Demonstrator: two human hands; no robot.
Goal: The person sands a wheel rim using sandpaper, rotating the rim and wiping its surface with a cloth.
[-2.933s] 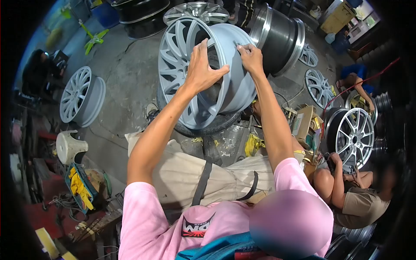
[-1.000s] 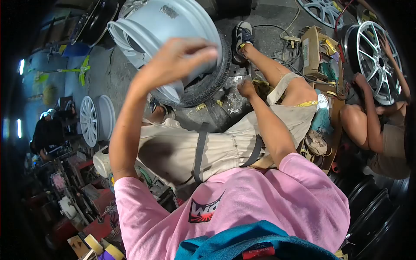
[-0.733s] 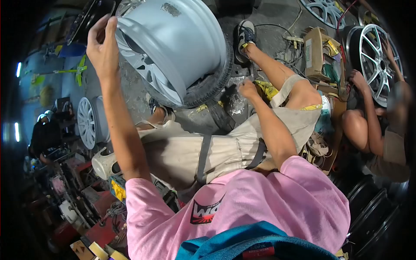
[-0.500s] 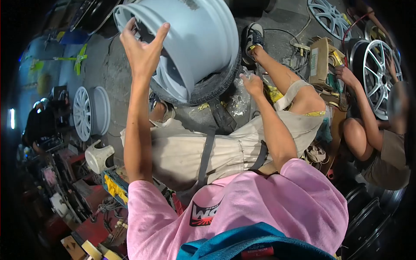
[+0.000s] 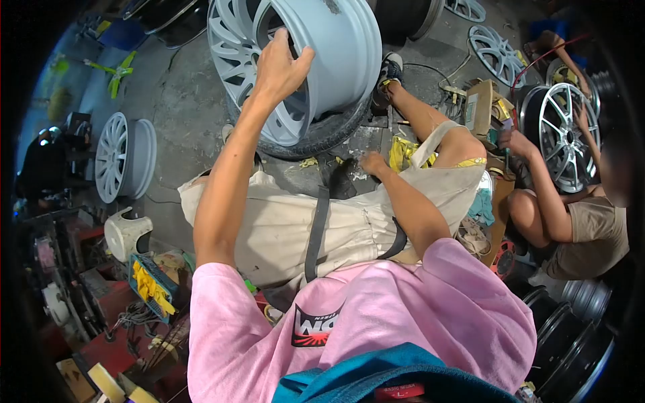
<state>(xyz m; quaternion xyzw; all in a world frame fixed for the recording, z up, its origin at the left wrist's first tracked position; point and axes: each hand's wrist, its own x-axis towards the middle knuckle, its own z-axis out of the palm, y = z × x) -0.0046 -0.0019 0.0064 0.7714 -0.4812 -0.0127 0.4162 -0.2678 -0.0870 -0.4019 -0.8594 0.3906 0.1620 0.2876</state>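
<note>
A large light-grey wheel rim [image 5: 339,64] rests tilted on a black tyre [image 5: 336,138] on the floor in front of me, its spoked face turned to the left. My left hand [image 5: 281,72] is at the rim's near lip, fingers hooked over the edge and thumb apart on the outer side. Lower and to the right, my right hand [image 5: 373,163] is closed, away from the rim and close to my right knee. What it holds, if anything, I cannot make out. Yellow cloth or wrapping [image 5: 403,152] lies just beyond it.
On the right, another person's hand [image 5: 516,142] is near a cardboard box [image 5: 478,107], beside a silver spoked wheel [image 5: 570,138]. A white wheel [image 5: 111,158] stands at left, near a white stool [image 5: 127,234] and a basket with yellow cloth [image 5: 151,289]. Dark rims [image 5: 561,336] sit lower right.
The wheel rim has turned so more of its spoked face shows. My left hand has gone from spread beside the lip to hooked over it. My right hand has moved down, nearer to me.
</note>
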